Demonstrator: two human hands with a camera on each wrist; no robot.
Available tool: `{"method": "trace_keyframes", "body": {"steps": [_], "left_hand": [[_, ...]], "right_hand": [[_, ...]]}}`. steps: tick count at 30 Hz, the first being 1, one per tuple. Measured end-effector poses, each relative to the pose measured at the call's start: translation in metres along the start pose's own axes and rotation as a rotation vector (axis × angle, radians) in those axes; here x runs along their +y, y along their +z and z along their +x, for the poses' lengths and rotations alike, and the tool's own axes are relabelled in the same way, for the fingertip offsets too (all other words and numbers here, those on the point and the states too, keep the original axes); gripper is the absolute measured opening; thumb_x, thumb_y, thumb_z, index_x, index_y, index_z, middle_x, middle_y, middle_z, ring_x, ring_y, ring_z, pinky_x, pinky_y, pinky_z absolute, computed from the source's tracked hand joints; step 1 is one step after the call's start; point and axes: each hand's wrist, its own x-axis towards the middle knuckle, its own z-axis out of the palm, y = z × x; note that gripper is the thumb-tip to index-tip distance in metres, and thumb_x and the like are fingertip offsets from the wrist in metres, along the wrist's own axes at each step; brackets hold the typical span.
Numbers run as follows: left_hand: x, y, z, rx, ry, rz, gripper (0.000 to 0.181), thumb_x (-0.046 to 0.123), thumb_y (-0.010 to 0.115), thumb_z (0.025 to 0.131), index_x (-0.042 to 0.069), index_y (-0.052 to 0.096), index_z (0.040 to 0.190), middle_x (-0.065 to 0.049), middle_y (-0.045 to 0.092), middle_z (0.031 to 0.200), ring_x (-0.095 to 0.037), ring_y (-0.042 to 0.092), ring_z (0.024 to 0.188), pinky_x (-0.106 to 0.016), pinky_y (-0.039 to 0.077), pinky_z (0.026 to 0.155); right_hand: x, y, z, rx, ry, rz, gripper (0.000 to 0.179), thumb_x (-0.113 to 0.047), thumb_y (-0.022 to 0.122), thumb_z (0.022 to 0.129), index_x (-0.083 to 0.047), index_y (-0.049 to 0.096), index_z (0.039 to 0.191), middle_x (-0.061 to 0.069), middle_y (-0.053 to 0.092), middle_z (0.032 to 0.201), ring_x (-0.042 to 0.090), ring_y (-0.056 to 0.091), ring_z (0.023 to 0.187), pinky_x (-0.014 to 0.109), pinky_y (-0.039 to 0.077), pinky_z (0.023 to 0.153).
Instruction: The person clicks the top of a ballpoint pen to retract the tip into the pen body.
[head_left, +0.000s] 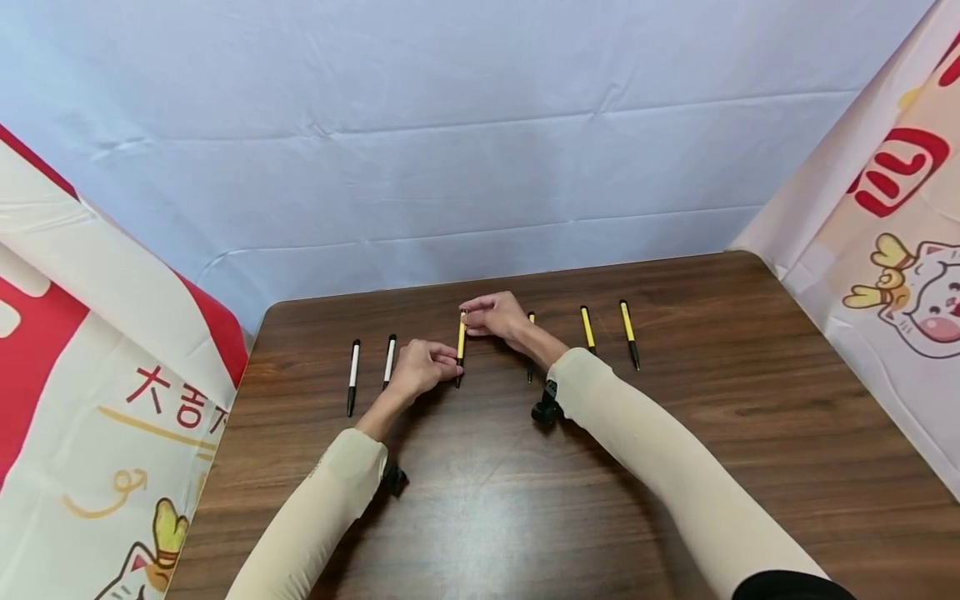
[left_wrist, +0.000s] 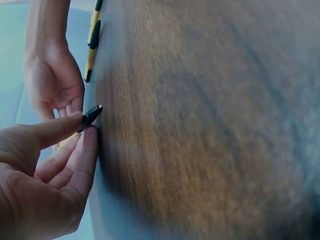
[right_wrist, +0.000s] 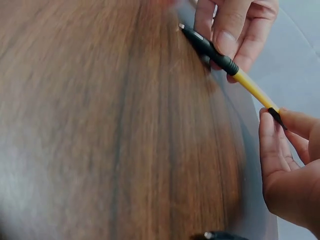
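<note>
Head view shows us pinching a slim yellow pen [head_left: 461,342] at both ends, our left hand [head_left: 422,367] on its black tapered tip, our right hand [head_left: 497,316] on its top. It sits just above the glossy wood-grain tabletop [head_left: 675,467], between two white pens [head_left: 371,367] and three more yellow pens [head_left: 607,329].

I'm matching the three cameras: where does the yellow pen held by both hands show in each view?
Head: yellow pen at table centre, between both hands.
Left wrist: only its black tip shows, pinched at left.
Right wrist: upper right, running diagonally.
Shared landmark: the left hand pinching the pen's tip.

"大吉" on left banner [head_left: 161,392]
</note>
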Motion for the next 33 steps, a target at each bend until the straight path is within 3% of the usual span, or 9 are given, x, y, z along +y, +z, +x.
{"method": "trace_keyframes", "body": {"steps": [6,11,19,24,30,33], "left_hand": [[0.001,0.000,-0.002,-0.011,-0.020,-0.058,0.020,0.007,0.086,0.088,0.003,0.081,0.108,-0.009,0.082,0.092,-0.016,0.077,0.081,-0.021,0.057,0.065],[0.003,0.001,-0.002,-0.044,-0.046,-0.214,0.023,0.000,0.082,0.092,-0.004,0.077,0.114,-0.017,0.081,0.099,-0.021,0.079,0.086,-0.028,0.065,0.074],[0.006,0.004,0.000,-0.081,-0.122,-0.496,0.030,-0.007,0.075,0.094,-0.015,0.068,0.123,-0.023,0.078,0.108,-0.017,0.077,0.089,-0.033,0.065,0.083],[0.008,0.002,-0.001,-0.082,-0.125,-0.525,0.029,-0.008,0.074,0.095,-0.016,0.068,0.122,-0.019,0.079,0.102,-0.017,0.077,0.087,-0.032,0.065,0.081],[0.008,0.000,-0.004,-0.080,-0.145,-0.534,0.027,-0.008,0.074,0.095,-0.016,0.068,0.121,-0.015,0.079,0.099,-0.016,0.077,0.084,-0.031,0.065,0.080],[0.009,-0.002,-0.006,-0.076,-0.153,-0.544,0.027,-0.008,0.073,0.096,-0.017,0.067,0.121,-0.018,0.078,0.101,-0.018,0.077,0.085,-0.032,0.065,0.081]], "right_hand": [[-0.002,0.003,0.000,-0.004,0.001,0.027,0.036,0.003,0.074,0.097,0.007,0.069,0.132,0.026,0.071,0.129,0.013,0.075,0.084,0.037,0.063,0.092],[-0.002,0.004,0.000,-0.003,0.007,0.059,0.037,0.004,0.073,0.097,0.008,0.068,0.134,0.028,0.070,0.130,0.012,0.073,0.082,0.038,0.062,0.094],[-0.003,0.003,-0.001,-0.001,0.018,0.095,0.038,-0.001,0.073,0.099,0.005,0.068,0.136,0.024,0.068,0.135,0.012,0.073,0.086,0.035,0.062,0.094],[-0.001,0.005,-0.001,0.009,-0.014,0.115,0.038,0.000,0.074,0.098,0.007,0.068,0.135,0.027,0.069,0.132,0.011,0.074,0.085,0.036,0.063,0.093],[0.003,0.011,0.001,-0.005,-0.078,0.089,0.037,0.005,0.074,0.096,0.010,0.068,0.132,0.015,0.079,0.103,0.012,0.076,0.079,0.032,0.065,0.080],[0.003,0.013,0.001,-0.033,-0.089,0.083,0.038,0.006,0.074,0.096,0.010,0.067,0.133,0.016,0.079,0.101,0.014,0.077,0.079,0.034,0.066,0.080]]}}
